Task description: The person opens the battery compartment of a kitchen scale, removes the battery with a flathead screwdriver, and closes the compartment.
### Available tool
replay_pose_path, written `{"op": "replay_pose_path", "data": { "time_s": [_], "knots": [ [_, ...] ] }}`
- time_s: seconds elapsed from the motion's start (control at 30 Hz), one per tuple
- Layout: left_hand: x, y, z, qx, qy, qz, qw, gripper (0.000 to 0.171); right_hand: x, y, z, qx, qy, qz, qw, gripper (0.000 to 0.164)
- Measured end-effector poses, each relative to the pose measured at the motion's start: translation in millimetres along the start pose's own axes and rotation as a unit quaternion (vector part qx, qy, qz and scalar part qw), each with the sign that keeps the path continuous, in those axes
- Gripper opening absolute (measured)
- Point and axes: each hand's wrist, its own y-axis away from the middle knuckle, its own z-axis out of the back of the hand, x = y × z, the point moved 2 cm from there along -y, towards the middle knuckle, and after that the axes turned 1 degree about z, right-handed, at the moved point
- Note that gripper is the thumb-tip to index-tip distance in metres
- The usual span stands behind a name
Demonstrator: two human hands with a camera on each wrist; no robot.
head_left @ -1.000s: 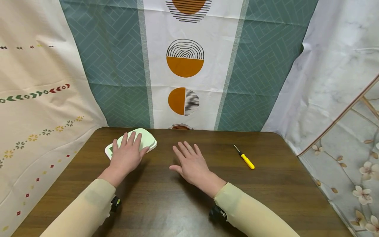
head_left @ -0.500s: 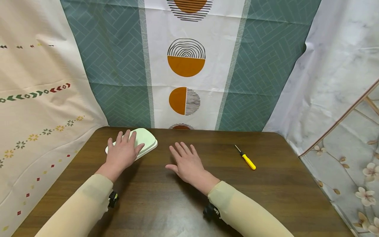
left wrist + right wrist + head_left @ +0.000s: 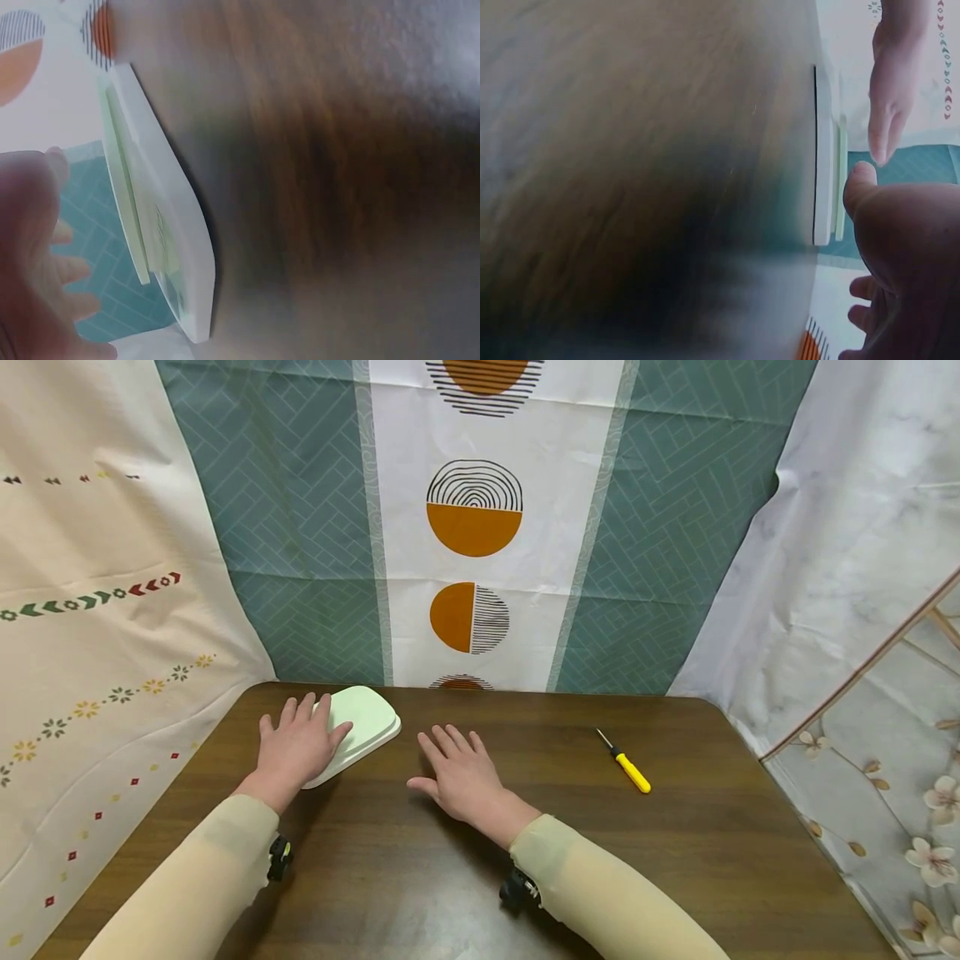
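A kitchen scale (image 3: 367, 717), pale green on a white base, lies at the back left of the table. My left hand (image 3: 291, 752) is held over its left part with fingers spread and hides the display end. In the left wrist view a gap shows between that hand (image 3: 34, 259) and the scale (image 3: 174, 206). My right hand (image 3: 463, 783) hovers above the table to the right of the scale, fingers straight, holding nothing. A screwdriver (image 3: 628, 768) with a yellow handle lies farther right, apart from both hands.
The brown wooden table (image 3: 525, 718) meets a patterned curtain (image 3: 292, 527) at its back edge. Light printed cloths hang along the left and right sides. Both sleeves carry a small black wrist camera (image 3: 517, 890).
Both hands have drifted left and slightly toward me, uncovering more of the scale's green top. The scale and screwdriver stay where they lie; the view has shifted slightly.
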Motion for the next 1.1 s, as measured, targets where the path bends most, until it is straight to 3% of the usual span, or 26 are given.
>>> {"op": "replay_pose_path", "data": {
  "time_s": [0.37, 0.8, 1.1],
  "knots": [
    [12.9, -7.7, -1.0, 0.028, 0.018, 0.03, 0.999, 0.08, 14, -11, -3, 0.016, -0.018, 0.001, 1.0, 0.08],
    [29.1, -14.0, -8.4, 0.042, 0.047, 0.05, 0.9968, 0.08, 25, -23, -18, 0.031, 0.004, 0.012, 0.999, 0.081],
    [39.8, -14.1, -8.9, 0.067, 0.067, 0.056, 0.9939, 0.082, 33, -25, -21, 0.059, -0.028, 0.013, 0.998, 0.081]
  ]
}}
